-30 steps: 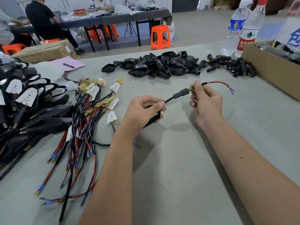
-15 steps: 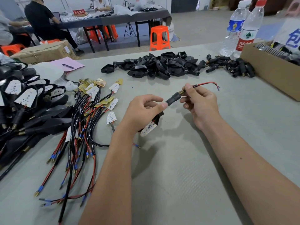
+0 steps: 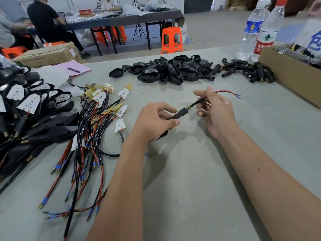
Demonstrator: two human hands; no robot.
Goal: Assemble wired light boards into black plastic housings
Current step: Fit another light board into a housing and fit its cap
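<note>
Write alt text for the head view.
Over a grey table, the left hand grips a black housing while the right hand pinches its cable. Wired boards lie left, empty housings beyond.

The left hand (image 3: 154, 120) covers most of the black housing (image 3: 160, 135) it grips. At the far right, the cardboard box (image 3: 288, 79) runs off the edge, its blue-lettered bag (image 3: 312, 37) blurred.

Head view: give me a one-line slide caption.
Left hand grips a black housing while right hand pinches its cable, beside loose wired light boards.
</note>
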